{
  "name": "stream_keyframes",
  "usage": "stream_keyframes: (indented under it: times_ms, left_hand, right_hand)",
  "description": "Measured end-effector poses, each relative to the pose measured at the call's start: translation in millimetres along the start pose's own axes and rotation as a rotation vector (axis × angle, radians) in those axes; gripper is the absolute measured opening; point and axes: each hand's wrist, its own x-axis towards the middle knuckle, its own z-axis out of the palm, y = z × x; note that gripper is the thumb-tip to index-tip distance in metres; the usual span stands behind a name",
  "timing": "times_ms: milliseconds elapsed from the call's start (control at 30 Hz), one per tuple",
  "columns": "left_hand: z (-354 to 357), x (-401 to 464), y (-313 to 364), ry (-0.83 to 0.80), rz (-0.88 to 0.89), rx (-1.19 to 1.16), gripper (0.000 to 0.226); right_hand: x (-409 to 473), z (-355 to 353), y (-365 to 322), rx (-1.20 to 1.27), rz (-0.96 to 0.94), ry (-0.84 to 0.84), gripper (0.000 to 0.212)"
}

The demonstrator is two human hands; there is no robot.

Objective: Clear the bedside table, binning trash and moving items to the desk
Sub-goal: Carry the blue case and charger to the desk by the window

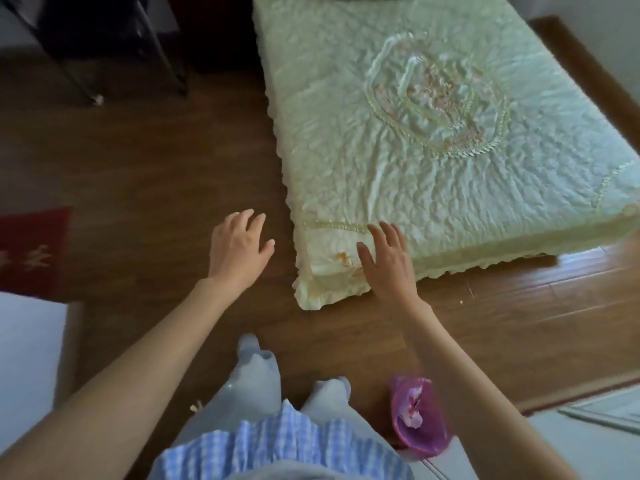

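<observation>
Both my hands are stretched out in front of me over the wooden floor, fingers spread, holding nothing. My left hand (239, 245) hovers above bare floor left of the bed corner. My right hand (388, 261) is over the near corner of the bed. A bin lined with a purple bag (417, 415), with some pale trash inside, stands on the floor by my right foot, below my right forearm. No bedside table or desk is clearly in view.
A bed with a pale green quilted cover (433, 140) fills the upper right. Dark chair or stand legs (166, 60) rise at upper left. A red mat (31, 251) lies at the left edge, with a white surface (27, 358) below it.
</observation>
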Motion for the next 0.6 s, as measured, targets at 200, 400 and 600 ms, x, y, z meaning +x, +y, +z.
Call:
stream_keyframes:
  times_ms: [200, 400, 600]
  left_hand:
    - [-35.2, 11.2, -97.6, 0.070, -0.081, -0.019, 0.053]
    - [-73.0, 37.8, -210.3, 0.144, -0.125, -0.006, 0.053]
    - [-94.4, 63.6, -284.6, 0.153, -0.158, 0.007, 0.052]
  right_hand:
    - [56.5, 39.2, -114.0, 0.028, -0.120, -0.032, 0.047]
    - [106.8, 77.5, -221.6, -0.023, -0.248, -0.046, 0.048]
    - [148.1, 103.2, -285.8, -0.088, -0.319, -0.058, 0.048]
